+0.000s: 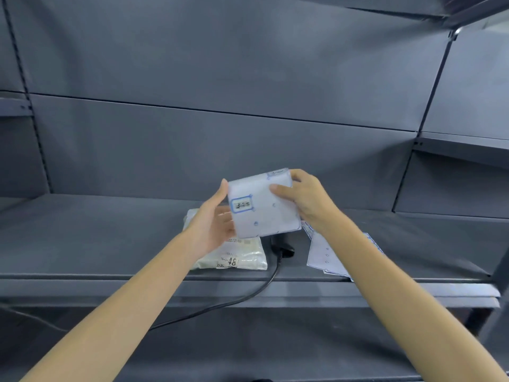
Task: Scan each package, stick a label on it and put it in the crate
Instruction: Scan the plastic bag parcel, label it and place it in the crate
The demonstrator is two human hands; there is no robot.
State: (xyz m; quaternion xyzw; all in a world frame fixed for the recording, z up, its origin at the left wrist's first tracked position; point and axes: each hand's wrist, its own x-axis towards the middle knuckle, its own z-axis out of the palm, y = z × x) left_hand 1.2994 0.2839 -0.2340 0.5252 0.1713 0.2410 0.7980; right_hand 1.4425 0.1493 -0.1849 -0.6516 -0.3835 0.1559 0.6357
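Note:
Both my hands hold up a white label sheet [264,205] with blue outlines above the shelf; one printed label remains on its left part. My left hand [213,224] grips the sheet's left edge, thumb in front. At the sheet's upper right corner my right hand [303,197] pinches it between thumb and fingers. Below the sheet a cream plastic-wrapped package [237,257] with a printed shipping label lies flat on the shelf. A black corded scanner [283,248] lies just right of the package, partly hidden by the sheet. No crate is in view.
More white label sheets [325,255] lie on the grey metal shelf [110,238] under my right forearm. The scanner's black cable [248,296] hangs over the shelf's front edge toward the lower left. Grey shelving panels stand behind and to both sides.

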